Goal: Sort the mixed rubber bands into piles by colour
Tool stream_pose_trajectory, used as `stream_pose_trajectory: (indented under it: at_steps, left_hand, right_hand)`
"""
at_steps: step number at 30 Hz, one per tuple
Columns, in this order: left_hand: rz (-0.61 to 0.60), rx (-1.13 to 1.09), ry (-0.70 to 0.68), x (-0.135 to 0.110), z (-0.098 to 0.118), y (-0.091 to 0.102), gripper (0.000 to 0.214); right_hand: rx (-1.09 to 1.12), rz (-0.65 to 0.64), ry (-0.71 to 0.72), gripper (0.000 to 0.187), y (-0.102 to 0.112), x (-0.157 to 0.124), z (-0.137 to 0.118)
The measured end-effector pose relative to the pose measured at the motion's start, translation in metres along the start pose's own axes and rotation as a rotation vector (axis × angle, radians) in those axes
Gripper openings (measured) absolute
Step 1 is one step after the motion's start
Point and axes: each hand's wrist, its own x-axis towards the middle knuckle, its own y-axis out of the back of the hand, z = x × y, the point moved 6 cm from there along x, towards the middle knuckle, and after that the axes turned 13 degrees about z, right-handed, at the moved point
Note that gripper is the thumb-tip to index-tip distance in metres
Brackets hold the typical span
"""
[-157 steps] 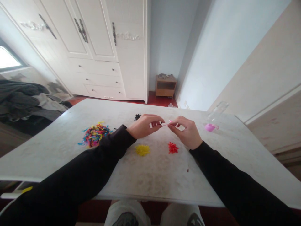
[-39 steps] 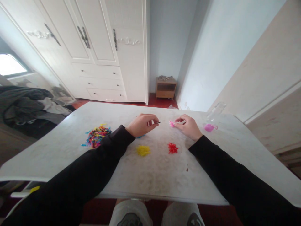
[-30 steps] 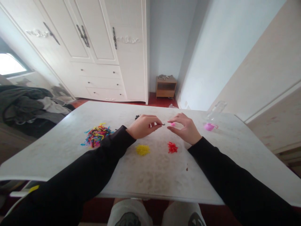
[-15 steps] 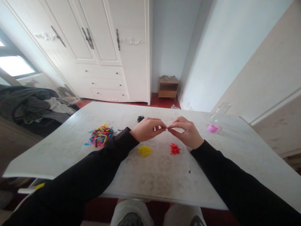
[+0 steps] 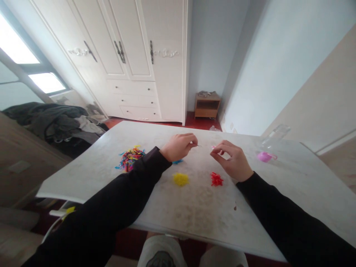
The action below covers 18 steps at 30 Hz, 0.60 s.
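- Head view: my bench (image 5: 194, 202) spreads pale and hard under everything, a firm surface to press such tiny pieces against.
- My right hand (image 5: 234, 161) is held above the bench with thumb and forefinger curled almost together; I cannot tell whether anything sits between them.
- My left hand (image 5: 180, 147) has its fingertips pinched on one thin band.
- Mixed pile (image 5: 129, 159), off to my left beside my sleeve: many colours tangled, likely springy and light, so I'd lift a single loop by its edge instead of grabbing a clump.
- Yellow pile (image 5: 180, 179) and red pile (image 5: 216, 179), apart from each other on the near side of my hands: they look soft and stretchy, easily scattered by a brush of the wrist.
- Blue pile (image 5: 177, 162), partly hidden by my left wrist; a fingertip pinch should suit it too.
- Pink bit (image 5: 213, 147), just behind my right fingertips; whether they touch it, I can't say.
- Thin band (image 5: 199, 145), jutting from my left fingertips, its colour unclear: nearly weightless, I'd judge, bendy, hard to crush but apt to flick away, so hold it by one end.
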Motion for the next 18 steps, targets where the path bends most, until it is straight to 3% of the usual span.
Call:
stream_pose_trajectory:
  at_steps: [4, 8, 18]
  left_hand:
    - [0.170, 0.060, 0.135, 0.007, -0.046, 0.027, 0.013]
    - [0.117, 0.119, 0.166, 0.005, -0.076, 0.030, 0.012]
    - [-0.041, 0.267, 0.168, -0.005, -0.089, 0.019, 0.015]
  right_hand:
    - [-0.004, 0.061, -0.060, 0.014, 0.007, 0.001, 0.007]
    - [0.012, 0.046, -0.052, 0.013, 0.004, -0.001, 0.006]
    - [0.022, 0.001, -0.007, 0.013, 0.001, -0.002, 0.001]
